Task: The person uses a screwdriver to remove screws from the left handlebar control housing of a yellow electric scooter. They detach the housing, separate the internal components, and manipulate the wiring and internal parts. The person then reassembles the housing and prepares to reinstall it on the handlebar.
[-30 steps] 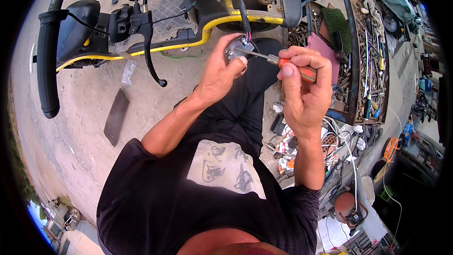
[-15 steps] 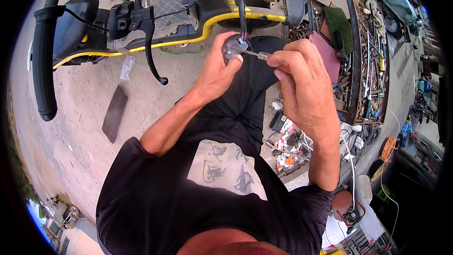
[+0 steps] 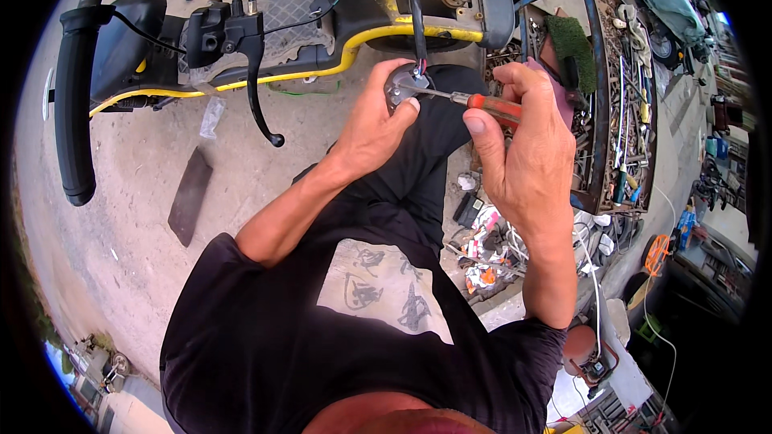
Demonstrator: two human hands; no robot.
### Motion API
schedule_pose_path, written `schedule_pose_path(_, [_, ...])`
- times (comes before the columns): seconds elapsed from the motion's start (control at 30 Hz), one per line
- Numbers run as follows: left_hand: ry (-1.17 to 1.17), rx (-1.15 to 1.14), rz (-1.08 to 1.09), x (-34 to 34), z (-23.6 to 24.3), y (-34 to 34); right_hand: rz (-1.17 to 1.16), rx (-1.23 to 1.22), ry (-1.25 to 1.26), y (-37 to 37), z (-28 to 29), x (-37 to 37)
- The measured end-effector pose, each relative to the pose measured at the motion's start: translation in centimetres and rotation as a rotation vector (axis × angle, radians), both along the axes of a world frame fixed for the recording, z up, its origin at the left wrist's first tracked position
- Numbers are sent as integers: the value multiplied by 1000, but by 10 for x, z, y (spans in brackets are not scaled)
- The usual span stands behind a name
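Note:
My left hand [image 3: 371, 130] is closed round the edge of a small, round dark part with a metallic face [image 3: 396, 90], its thumb resting on the near rim. A black-sheathed cable [image 3: 417, 26] comes down to this part, with thin coloured wires showing at its end. In my right hand [image 3: 532, 153] is a screwdriver [image 3: 492, 107] with a red handle, held between the thumb and curled fingers. Its shaft points left and the tip meets the face of the round part; the exact contact spot is too small to make out.
A yellow and black scooter frame [image 3: 354, 48] lies ahead, its brake lever [image 3: 256, 88] and grip [image 3: 74, 112] at left. On the right stands a metal-framed tray [image 3: 593, 169] full of tools and hardware. Scraps [image 3: 486, 253] litter the ground below it; a dark flat strip [image 3: 190, 197] lies left.
My right hand has opened its grip somewhat and shifted, so the screwdriver's red handle now shows. The round part has moved slightly right with my left hand.

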State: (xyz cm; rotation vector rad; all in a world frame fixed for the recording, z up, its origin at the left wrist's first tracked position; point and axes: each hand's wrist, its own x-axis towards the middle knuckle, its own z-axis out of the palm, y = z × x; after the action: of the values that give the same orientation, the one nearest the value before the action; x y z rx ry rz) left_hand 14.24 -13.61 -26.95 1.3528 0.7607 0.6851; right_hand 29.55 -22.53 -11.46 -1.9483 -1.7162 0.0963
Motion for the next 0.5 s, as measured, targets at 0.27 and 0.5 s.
schedule_pose_path(0.27, [-15, -44, 13, 0, -10, 4, 239, -36, 156, -2, -17, 13])
schedule_pose_path(0.5, [-20, -17, 15, 1, -10, 3, 7, -144, 106, -2, -17, 5])
